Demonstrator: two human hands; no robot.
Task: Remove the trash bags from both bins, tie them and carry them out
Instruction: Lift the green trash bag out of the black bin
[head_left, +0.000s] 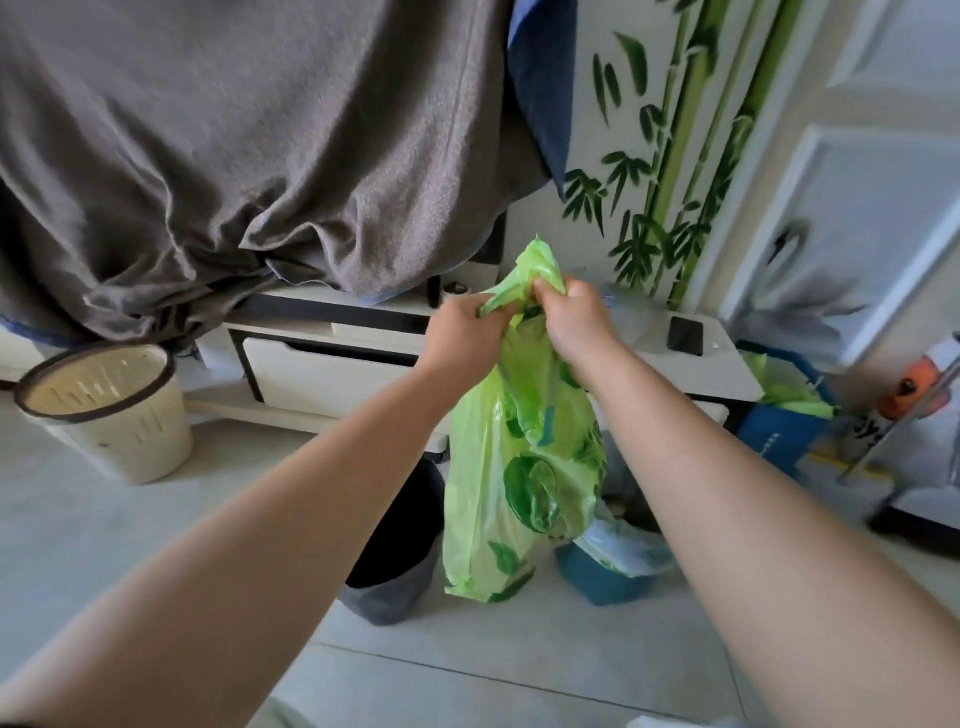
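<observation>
A translucent green trash bag (524, 467) with dark green contents hangs in the air in front of me. My left hand (462, 332) and my right hand (576, 317) both pinch its gathered neck, close together, with a twist of plastic sticking up between them. Below the bag stand a dark grey bin (395, 551) with a black, unlined inside and a teal bin (597, 577) holding a pale bag (623, 545). At the right, a blue bin (779, 431) carries another green bag (789, 395).
A cream slotted basket (109, 415) stands on the tiled floor at the left. A low white cabinet (332, 364) runs behind, with a phone (684, 335) on top. Grey cloth (234, 156) hangs overhead. A white door (857, 234) is on the right.
</observation>
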